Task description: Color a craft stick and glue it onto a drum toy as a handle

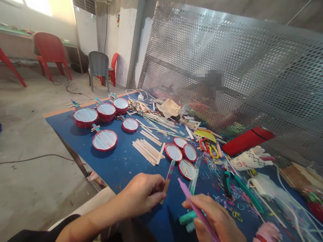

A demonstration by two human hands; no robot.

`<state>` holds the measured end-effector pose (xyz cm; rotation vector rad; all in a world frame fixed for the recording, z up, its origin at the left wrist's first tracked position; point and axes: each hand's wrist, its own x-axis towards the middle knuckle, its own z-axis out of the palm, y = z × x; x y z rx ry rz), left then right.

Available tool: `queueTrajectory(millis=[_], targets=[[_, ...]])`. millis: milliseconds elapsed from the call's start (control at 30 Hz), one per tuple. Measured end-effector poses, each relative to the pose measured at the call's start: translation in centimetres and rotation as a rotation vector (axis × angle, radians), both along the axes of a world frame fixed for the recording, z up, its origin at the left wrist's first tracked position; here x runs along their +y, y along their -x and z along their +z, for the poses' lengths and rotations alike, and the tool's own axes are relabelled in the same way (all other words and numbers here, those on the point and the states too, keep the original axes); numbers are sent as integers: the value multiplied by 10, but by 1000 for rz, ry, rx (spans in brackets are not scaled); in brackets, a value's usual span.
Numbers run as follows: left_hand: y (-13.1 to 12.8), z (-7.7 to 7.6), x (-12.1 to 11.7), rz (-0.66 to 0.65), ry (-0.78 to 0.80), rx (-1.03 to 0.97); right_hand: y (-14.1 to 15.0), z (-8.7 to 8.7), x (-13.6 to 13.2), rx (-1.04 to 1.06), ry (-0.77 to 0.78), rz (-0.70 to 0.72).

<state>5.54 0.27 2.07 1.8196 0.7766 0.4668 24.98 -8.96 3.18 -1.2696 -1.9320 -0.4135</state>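
My left hand [145,193] pinches a craft stick [169,176] upright; its upper part carries teal and purple bands, its lower part is bare wood. In my right hand [214,216] is a purple marker [188,193], its tip pointing up toward the stick but apart from it. Teal markers [188,217] lie beside my right fingers. Plain craft sticks [146,151] are laid in a row beyond my left hand. Small red-rimmed round lids [173,152] sit close by, one with short wood pieces in it.
Red-rimmed round pieces with stick handles [104,139] stand at the left of the blue table [121,168]. Loose sticks [158,121] pile at the back. To the right are a red bottle [248,140], a white cup [249,159], green-handled pliers [246,191] and scattered rubber bands [224,201].
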Motion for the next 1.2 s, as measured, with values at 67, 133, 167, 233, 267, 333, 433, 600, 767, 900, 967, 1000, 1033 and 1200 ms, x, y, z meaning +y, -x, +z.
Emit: queueTrajectory(millis=[67,133,167,233,267,333,433,600,767,900,967,1000,1033,1200], targets=[[0,-1,0,-2,1,-11,1,-1,1,8,-2,34],[0,-1,0,-4,-2,-14,2,-2,2,8,-1,54],[0,-1,0,-3,-4,-12,2,-3,3,4,3,58],[0,-1,0,3,-6,-9,3,-5,4,-6,14,65],[0,-1,0,5,-7,-11,3,-5,4,-9,20,70],[0,0,0,6,-7,-18,2,-6,5,-11,29,74],[0,0,0,6,-2,-21,2,-7,5,-22,24,72],[0,-1,-1,11,-10,-21,3,-7,5,-10,25,90],[0,-1,-1,4,4,-30,6,-5,5,10,30,92],[0,-1,0,-5,20,-36,6,-4,4,18,36,99],[0,-1,0,-3,23,-32,5,-4,4,13,36,91],[0,-1,0,-1,26,-29,5,-5,4,11,34,86],[0,0,0,-1,28,-28,5,-5,4,11,30,82],[0,-2,0,-1,28,-45,6,-7,4,2,20,91]])
